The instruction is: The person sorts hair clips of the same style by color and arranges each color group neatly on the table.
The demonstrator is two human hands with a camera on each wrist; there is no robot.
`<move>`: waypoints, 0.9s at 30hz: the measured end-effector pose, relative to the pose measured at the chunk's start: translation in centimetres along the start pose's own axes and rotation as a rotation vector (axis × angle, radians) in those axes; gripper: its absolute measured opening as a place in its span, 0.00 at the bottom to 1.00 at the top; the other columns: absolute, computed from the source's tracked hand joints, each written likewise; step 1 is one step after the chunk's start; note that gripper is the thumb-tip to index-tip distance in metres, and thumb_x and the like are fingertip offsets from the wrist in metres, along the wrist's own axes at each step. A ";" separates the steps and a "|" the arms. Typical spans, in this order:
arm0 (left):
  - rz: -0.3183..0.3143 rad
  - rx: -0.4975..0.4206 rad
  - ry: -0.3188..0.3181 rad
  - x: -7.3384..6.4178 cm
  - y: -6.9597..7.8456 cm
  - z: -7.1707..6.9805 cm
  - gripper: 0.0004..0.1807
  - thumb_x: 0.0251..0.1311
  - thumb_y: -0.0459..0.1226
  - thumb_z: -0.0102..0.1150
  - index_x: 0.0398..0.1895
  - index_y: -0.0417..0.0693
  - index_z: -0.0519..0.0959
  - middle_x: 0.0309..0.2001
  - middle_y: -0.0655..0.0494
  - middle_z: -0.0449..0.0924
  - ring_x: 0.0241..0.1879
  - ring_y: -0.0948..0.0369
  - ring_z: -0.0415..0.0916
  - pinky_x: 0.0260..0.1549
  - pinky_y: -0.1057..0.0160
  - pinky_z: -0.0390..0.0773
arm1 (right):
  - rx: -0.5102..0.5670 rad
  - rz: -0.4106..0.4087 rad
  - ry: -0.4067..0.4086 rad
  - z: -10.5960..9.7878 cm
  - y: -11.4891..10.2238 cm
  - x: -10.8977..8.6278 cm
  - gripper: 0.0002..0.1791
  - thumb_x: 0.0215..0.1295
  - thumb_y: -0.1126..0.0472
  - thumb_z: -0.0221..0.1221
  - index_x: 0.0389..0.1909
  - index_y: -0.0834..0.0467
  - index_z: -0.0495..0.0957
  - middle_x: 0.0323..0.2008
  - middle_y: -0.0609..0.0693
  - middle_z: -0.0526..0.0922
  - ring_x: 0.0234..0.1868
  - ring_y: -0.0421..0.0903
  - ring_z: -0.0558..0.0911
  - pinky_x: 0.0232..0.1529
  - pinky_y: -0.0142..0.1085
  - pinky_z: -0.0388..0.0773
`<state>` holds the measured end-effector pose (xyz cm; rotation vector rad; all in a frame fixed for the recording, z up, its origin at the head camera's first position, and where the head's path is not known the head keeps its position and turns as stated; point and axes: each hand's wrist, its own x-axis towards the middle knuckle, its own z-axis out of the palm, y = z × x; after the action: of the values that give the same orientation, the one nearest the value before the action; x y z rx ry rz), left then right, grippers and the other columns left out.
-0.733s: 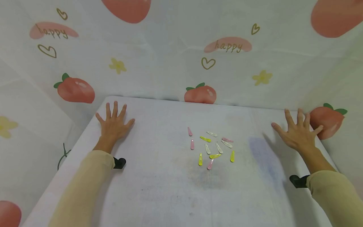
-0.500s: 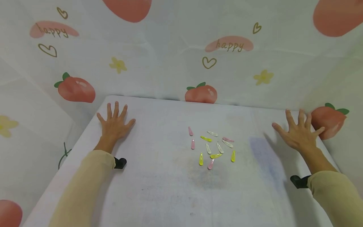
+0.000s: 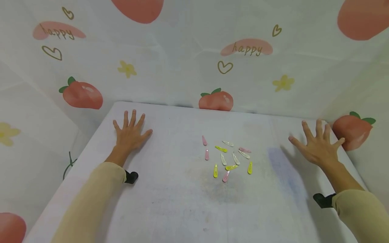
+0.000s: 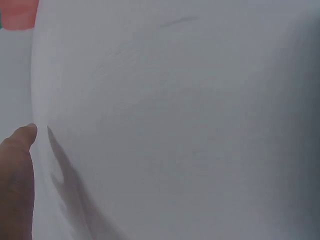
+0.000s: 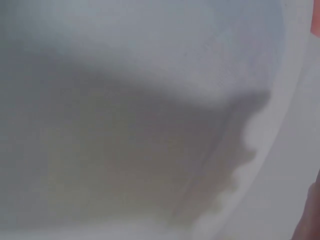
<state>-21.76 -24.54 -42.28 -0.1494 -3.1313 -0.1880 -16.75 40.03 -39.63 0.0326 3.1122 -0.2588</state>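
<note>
Several snap hair clips lie scattered on the white table in the head view: pink ones such as this pink clip [image 3: 207,154], yellow ones like the yellow clip [image 3: 215,170], and white ones like the white clip [image 3: 223,159]. Over the table's far left part, my left hand [image 3: 130,136] has its fingers spread and holds nothing. My right hand [image 3: 321,148], also spread and holding nothing, is over the far right corner and casts a shadow on the table. Both hands are well apart from the clips. The left wrist view catches only part of the left hand [image 4: 17,175].
The white table [image 3: 170,209] carries grey smudges and a bluish stain [image 3: 284,172] on the right. Behind it hangs a pale cloth [image 3: 179,60] printed with peaches, hearts and flowers. A dark green tie [image 3: 70,163] shows beside the left edge.
My left hand has moved a little to the right. My right hand has shifted slightly left and nearer to me. The clips lie as before.
</note>
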 end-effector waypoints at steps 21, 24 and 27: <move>0.427 -0.003 0.111 -3.9 10.3 1.0 0.41 0.65 0.63 0.50 0.77 0.59 0.60 0.79 0.47 0.46 0.78 0.45 0.37 0.64 0.26 0.43 | 0.006 -0.259 -0.017 2.6 -6.3 -4.2 0.51 0.66 0.32 0.54 0.80 0.53 0.46 0.77 0.68 0.42 0.76 0.70 0.42 0.60 0.77 0.39; 0.491 -0.034 0.093 -4.7 12.0 1.5 0.40 0.65 0.64 0.51 0.77 0.59 0.61 0.79 0.47 0.48 0.78 0.46 0.38 0.64 0.27 0.46 | 0.047 -0.290 -0.038 3.3 -7.4 -4.8 0.51 0.64 0.33 0.57 0.79 0.55 0.49 0.77 0.68 0.45 0.75 0.70 0.45 0.61 0.75 0.43; 0.541 -0.074 0.059 -5.5 13.5 1.9 0.40 0.64 0.64 0.51 0.76 0.59 0.62 0.79 0.48 0.48 0.78 0.47 0.37 0.64 0.27 0.46 | 0.089 -0.305 -0.072 3.7 -8.4 -5.4 0.51 0.62 0.33 0.59 0.78 0.56 0.52 0.77 0.67 0.46 0.75 0.69 0.46 0.62 0.73 0.46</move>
<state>-14.97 -11.48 -42.61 -0.9493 -2.8878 -0.2909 -11.48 31.04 -41.80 -0.4417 3.0205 -0.3933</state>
